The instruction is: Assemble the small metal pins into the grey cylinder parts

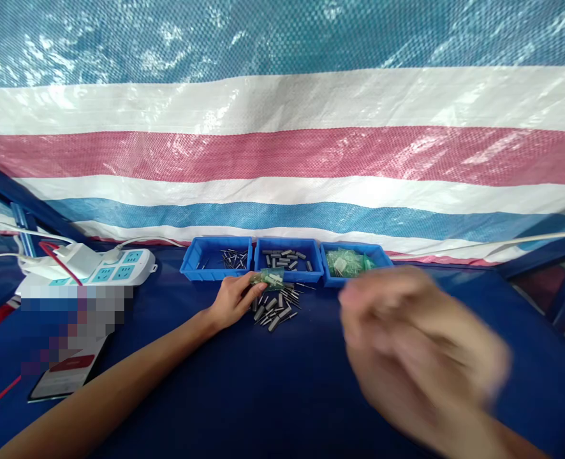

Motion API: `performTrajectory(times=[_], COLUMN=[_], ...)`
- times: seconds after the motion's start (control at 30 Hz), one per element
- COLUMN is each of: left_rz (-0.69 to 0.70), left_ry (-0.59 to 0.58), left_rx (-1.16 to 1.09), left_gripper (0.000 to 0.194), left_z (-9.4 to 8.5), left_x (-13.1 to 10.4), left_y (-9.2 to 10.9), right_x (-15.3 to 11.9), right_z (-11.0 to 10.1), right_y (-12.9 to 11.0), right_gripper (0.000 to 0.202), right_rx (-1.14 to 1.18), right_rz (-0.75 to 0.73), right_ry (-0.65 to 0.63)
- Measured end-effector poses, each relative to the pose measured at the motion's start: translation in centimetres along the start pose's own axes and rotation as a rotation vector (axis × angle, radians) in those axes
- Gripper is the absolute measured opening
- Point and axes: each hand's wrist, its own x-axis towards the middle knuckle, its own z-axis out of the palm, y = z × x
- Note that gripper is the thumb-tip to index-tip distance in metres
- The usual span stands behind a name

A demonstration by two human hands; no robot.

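Beside metal pieces [273,323], green bag [273,276] pinched in left grip [236,299], long axis rightward; right grip [419,341] too blurred to tell.

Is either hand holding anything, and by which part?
The left hand holds a small greenish plastic bag by its left end, between thumb and fingers. Whether the right hand holds anything cannot be told; it's blurred.

Count: three blue bins [304,276], one power strip [141,264], one phone [65,376], one striped sheet [282,153], one left hand [232,301] and one right hand [407,344]. One small bag [273,278] and one pile of loose metal parts [273,310] lie outside the bins. Individual parts in the pile overlap and cannot be counted exactly.
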Motion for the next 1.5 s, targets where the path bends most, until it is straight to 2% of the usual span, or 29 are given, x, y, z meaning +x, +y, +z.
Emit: performTrajectory(times=[0.03, 0.1, 0.13, 0.2, 0.3, 0.4, 0.6, 0.9, 1.13, 1.33, 1.5], left_rz=[-0.008, -0.022, -0.027, -0.037, -0.052, -0.033, -0.001, 0.011, 0.099, -0.015, 0.02], left_ry=[0.0, -0.003, -0.004, -0.009, -0.024, -0.041, -0.061, 0.0, 0.01, -0.024, -0.014], left_rx=[-0.003, -0.022, -0.032, -0.051, -0.06, -0.068, -0.073, 0.053, 0.038, -0.006, 0.004], left_gripper=[0.021, 0.024, 0.025, 0.028, 0.029, 0.031, 0.028, 0.034, 0.03, 0.023, 0.022], left_z=[0.0, 0.0, -0.1, -0.1, -0.1, 0.0, 0.1, 0.3, 0.4, 0.1, 0.3], left_x=[0.0, 0.0, 0.0, 0.1, 0.1, 0.2, 0.1, 0.2, 0.2, 0.3, 0.2], left_y=[0.0, 0.1, 0.2, 0.3, 0.3, 0.2, -0.1, -0.2, 0.0, 0.3, 0.1], right_x=[0.3, 0.3, -0.1, -1.2, -2.6, -2.9, -2.3, -2.5, -2.4, -2.5, -2.5], right_z=[1.2, 3.6, 4.5, 5.8, 6.3, 6.3, 6.5, 6.4, 6.3, 6.4, 6.4], right_y=[1.5, 5.1, 6.8, 9.6, 11.3, 11.0, 10.5, 10.7, 10.6, 10.6, 10.6], right_gripper=[0.027, 0.028, 0.024, 0.015, 0.019, 0.017, 0.011, 0.015, 0.016, 0.016, 0.009], right_rx=[0.091, 0.116, 0.126, 0.161, 0.146, 0.102, 0.061, 0.039, 0.059, 0.058, 0.082], right_rz=[-0.027, 0.063, 0.131, 0.24, 0.245, 0.198, 0.133, 0.151, 0.146, 0.144, 0.184], right_ry=[0.204, 0.31, 0.27, 0.113, -0.088, -0.157, -0.205, -0.106, -0.156, -0.197, -0.177])
